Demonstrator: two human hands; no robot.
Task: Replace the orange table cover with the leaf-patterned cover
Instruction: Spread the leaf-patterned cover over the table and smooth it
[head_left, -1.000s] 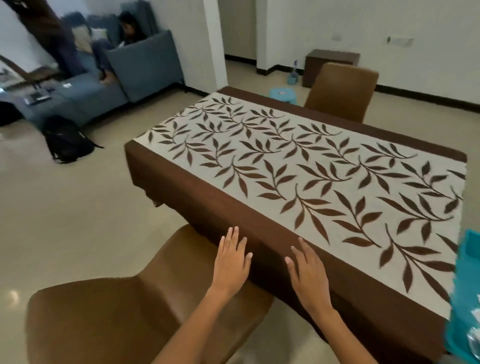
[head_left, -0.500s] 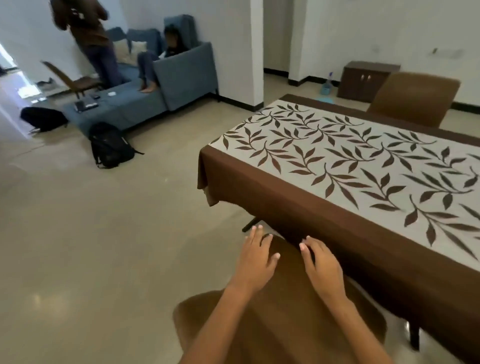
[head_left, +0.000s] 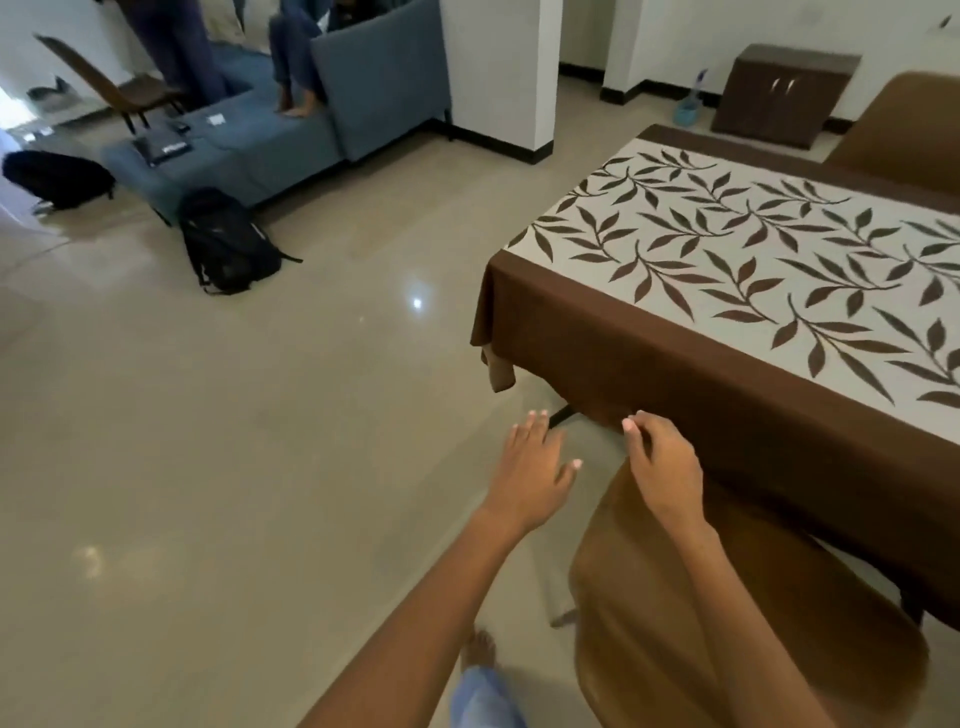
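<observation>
Leaf-patterned cover (head_left: 753, 270) on table; no legible writing.

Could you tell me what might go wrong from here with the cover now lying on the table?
The leaf-patterned cover hangs unevenly at the near corner, so a tug on it there could pull the whole cloth askew. The brown chair sits tight against the table edge, and its back could catch and drag the hanging border. The right hand and left hand hover off the cloth, so neither steadies it.
</observation>
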